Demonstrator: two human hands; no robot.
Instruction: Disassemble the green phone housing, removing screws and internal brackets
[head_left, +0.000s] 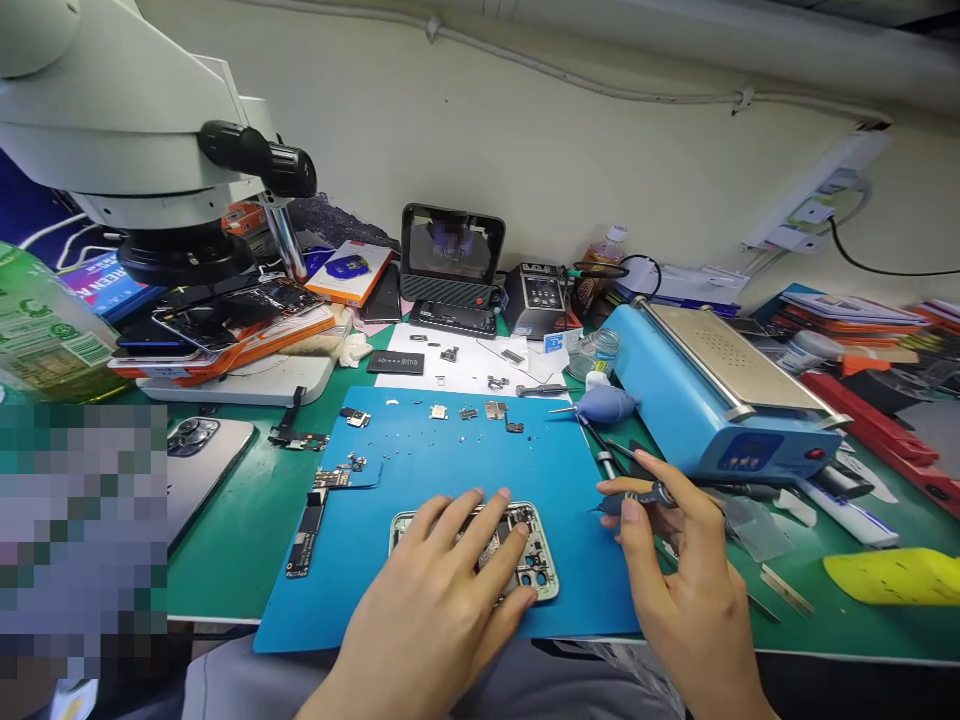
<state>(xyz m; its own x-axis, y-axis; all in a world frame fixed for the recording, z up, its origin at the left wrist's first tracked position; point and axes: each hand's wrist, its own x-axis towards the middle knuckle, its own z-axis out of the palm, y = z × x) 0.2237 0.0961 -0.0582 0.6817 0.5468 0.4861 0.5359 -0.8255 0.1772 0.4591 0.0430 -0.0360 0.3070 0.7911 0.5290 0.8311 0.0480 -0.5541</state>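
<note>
On the blue mat (442, 470) lies an opened phone housing (544, 550) with a pale green frame, its inner parts and camera holes showing. My left hand (450, 570) rests across it with the fingers spread, covering most of its left part. To the right, my right hand (686, 570) grips a small dark screwdriver (637, 500) between thumb and fingers. The tip points left, apart from the housing. Beyond the left hand, small screws and metal pieces are scattered. A logic board piece (341, 478) and a flex part (304, 540) lie at the mat's left.
A microscope (187, 200) overhangs the left. A blue heating plate machine (712, 400) stands right, beside a blue air blower (604, 404). A battery (395, 362) and small parts lie on white paper at the back. Another phone (214, 460) lies left of the mat.
</note>
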